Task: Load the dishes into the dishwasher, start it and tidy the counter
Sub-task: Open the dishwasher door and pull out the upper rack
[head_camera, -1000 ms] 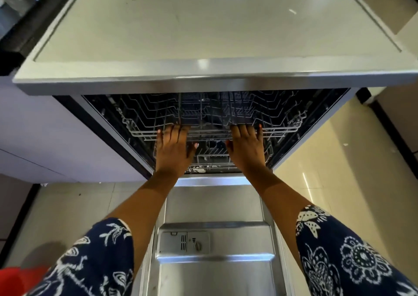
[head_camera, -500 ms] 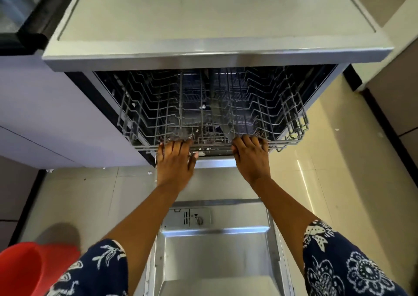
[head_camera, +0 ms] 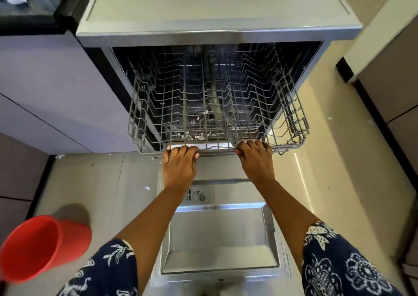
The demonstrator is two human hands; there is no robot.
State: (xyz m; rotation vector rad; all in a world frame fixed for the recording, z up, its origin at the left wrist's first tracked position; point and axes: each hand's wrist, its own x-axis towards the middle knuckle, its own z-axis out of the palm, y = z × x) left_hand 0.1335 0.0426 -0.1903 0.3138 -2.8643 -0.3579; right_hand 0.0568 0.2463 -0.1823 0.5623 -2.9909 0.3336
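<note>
The dishwasher point(head_camera: 217, 12) stands open, its steel door point(head_camera: 221, 237) folded flat toward me. A grey wire upper rack point(head_camera: 291, 119) is slid most of the way out and holds no dishes. My left hand point(head_camera: 179, 167) and my right hand point(head_camera: 256, 160) both grip the rack's front rail, fingers curled over the wire. Below the rack, small white scraps lie inside the tub.
A red plastic bin point(head_camera: 38, 248) stands on the tiled floor at lower left. Pale cabinet fronts point(head_camera: 52, 92) flank the dishwasher's left side, with a black counter point(head_camera: 27, 3) above holding white items. A cabinet point(head_camera: 389, 74) is on the right.
The upper rack has slid out toward me, both hands on its front rail moving back with it. The view has tilted down, bringing the red bin into sight.
</note>
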